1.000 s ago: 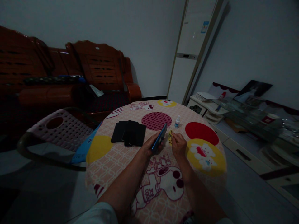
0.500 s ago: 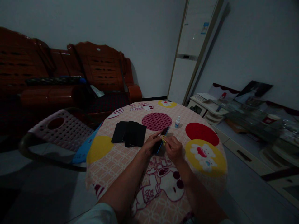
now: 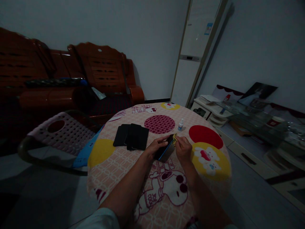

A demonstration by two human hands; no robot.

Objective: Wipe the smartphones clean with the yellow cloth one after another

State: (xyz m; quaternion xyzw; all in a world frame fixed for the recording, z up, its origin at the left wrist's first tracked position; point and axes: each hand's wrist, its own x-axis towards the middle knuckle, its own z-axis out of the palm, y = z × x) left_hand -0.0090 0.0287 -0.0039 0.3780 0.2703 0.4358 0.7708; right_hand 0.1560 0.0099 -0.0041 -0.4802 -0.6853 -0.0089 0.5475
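My left hand [image 3: 156,146] grips a dark flat device with a blue edge, seemingly a tablet [image 3: 164,150], tilted above the table. Pinched in the fingers of my right hand [image 3: 183,148] is a small yellow cloth [image 3: 174,138], which touches the far right corner of the tablet. Just beyond that corner a small white bottle [image 3: 180,125] with a blue label stands upright. Left of my hands, several black flat tablet-like slabs [image 3: 137,136] lie overlapping on the tablecloth.
The round table wears a patterned cloth [image 3: 124,165]. A pink woven chair [image 3: 64,133] with a blue bag stands at its left, wooden sofas [image 3: 102,73] behind. To the right is a low cabinet with a glass top [image 3: 252,117]; a tall white air conditioner [image 3: 187,73] stands at the back.
My right hand has moved right and slightly up with the yellow cloth, from the tablet's middle edge to its far corner. The tablet has tilted, and its face shows differently.
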